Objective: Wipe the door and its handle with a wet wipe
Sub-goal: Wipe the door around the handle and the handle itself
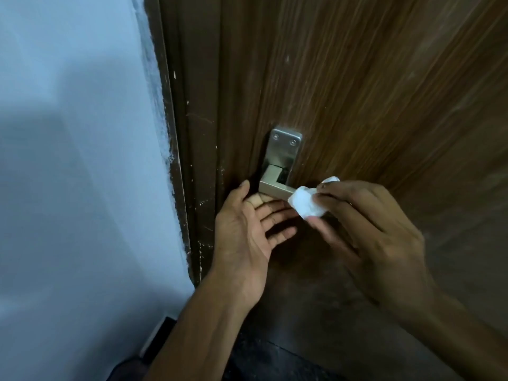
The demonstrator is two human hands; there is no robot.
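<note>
Hands are working at a brown wooden door [371, 86] in the head view, the only view here. 2 bare arms are reaching up from the bottom of the picture.

The right hand [376, 229] is holding a white wet wipe [306, 202]. The wipe is scrunched into a small lump. The thumb is sitting under the lump and the other fingers [343, 188] are curling over the top, so these fingers are squeezing tight on the wipe. A little white bit is poking out above them. The wipe is pressing on the free end of the handle [275, 185] and covering it.

The handle is a silver metal bar with square edges. It is sticking out from a silver plate [284, 149] on the door, then bending to the right. 2 small screws are showing near the top of the plate.

The left hand [247, 229] is sitting just under the handle, palm facing up and to the right. Its fingers [277, 213] are spreading apart and holding nothing. The thumb is pointing up beside the corner of the handle. 1 fingertip is looking as if it is touching the bottom of the bar, but I cannot tell for sure.

Left of the door, a dark brown frame [189, 133] is running up and down, with small white paint specks on it. A pale blue wall [68, 133] is standing left of the frame. A dark floor [288, 358] is showing at the bottom between the arms.
</note>
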